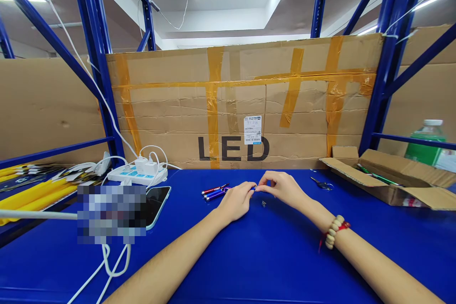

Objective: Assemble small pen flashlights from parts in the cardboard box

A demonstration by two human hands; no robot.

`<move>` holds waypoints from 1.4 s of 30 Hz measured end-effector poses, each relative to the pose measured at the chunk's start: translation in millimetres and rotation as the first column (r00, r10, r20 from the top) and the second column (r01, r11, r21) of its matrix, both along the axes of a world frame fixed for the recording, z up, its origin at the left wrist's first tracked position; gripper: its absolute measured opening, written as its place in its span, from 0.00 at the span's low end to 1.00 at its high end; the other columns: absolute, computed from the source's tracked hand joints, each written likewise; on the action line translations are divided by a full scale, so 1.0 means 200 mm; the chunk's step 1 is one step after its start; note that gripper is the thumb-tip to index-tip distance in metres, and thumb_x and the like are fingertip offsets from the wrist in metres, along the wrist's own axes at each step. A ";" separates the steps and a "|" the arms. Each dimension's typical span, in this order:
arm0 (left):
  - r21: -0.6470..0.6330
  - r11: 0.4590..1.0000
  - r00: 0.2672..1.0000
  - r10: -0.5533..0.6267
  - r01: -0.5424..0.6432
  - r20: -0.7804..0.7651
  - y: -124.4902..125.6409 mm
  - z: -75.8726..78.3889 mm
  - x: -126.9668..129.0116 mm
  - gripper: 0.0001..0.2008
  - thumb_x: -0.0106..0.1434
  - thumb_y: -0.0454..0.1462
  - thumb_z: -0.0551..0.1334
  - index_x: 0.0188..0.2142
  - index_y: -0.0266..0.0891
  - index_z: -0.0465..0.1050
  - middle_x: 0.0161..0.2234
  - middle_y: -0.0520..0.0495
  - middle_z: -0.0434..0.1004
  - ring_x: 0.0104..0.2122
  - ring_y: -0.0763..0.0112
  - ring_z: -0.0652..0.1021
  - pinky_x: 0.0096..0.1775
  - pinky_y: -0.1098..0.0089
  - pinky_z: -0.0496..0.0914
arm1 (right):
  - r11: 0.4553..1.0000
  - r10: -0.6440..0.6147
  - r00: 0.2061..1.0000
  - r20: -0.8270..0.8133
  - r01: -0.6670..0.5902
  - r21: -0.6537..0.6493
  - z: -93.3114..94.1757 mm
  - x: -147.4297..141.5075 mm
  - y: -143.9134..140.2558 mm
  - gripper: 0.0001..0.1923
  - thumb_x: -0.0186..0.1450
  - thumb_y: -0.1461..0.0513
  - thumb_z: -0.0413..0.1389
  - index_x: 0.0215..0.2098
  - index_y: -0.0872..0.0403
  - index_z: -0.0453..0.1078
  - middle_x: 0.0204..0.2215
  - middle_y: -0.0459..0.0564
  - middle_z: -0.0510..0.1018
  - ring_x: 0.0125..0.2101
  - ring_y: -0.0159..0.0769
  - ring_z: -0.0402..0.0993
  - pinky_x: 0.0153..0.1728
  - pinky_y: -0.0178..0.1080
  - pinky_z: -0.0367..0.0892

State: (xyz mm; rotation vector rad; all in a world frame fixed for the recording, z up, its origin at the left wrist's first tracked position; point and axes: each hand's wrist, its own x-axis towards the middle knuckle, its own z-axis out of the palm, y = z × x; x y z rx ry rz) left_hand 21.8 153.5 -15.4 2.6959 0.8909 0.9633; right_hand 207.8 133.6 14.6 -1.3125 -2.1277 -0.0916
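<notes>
My left hand (235,200) is closed around a small blue tube (253,188), most of it hidden by the fingers. At the tube's right end, the thumb and forefinger of my right hand (281,186) are pinched together; any tiny part between them is too small to make out. Just left of my left hand lie a slim red metal tube (214,189) and blue metal tubes (213,195) with silvery ends, side by side. A little silvery metal piece (263,204) rests on the blue tabletop (270,256) below my hands.
Right of my hands lies a small bunch of keys (322,184). An open cardboard box (377,190) holds a green pen-like stick (377,174). To the left are a phone (156,204), a white power strip (137,174) with cables and yellow packages (39,197). A cardboard wall (171,118) closes the back.
</notes>
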 end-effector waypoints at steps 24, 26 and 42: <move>-0.006 1.000 1.000 0.001 -0.001 -0.006 0.00 0.00 0.00 0.14 0.66 0.34 0.47 0.48 0.37 0.65 0.45 0.45 0.72 0.43 0.66 0.74 0.45 0.66 0.68 | 1.000 -0.012 1.000 0.021 0.013 -0.021 0.01 0.00 0.00 0.17 0.61 0.49 0.51 0.27 0.52 0.71 0.26 0.45 0.74 0.26 0.29 0.65 0.26 0.32 0.54; -0.008 1.000 1.000 0.008 -0.008 -0.017 0.00 0.00 0.00 0.14 0.66 0.34 0.47 0.48 0.38 0.65 0.45 0.45 0.72 0.43 0.66 0.74 0.44 0.67 0.68 | 1.000 -0.013 1.000 0.022 0.014 -0.027 0.01 0.00 0.00 0.17 0.61 0.49 0.51 0.27 0.52 0.71 0.26 0.45 0.74 0.26 0.29 0.65 0.26 0.32 0.54; 0.002 1.000 1.000 0.002 -0.002 -0.007 0.01 -0.01 0.00 0.15 0.66 0.35 0.47 0.48 0.39 0.65 0.46 0.46 0.72 0.43 0.67 0.74 0.45 0.67 0.68 | 0.999 -0.011 1.000 0.017 0.011 -0.030 0.00 0.00 0.00 0.16 0.61 0.50 0.52 0.27 0.53 0.70 0.27 0.45 0.74 0.27 0.29 0.66 0.27 0.32 0.54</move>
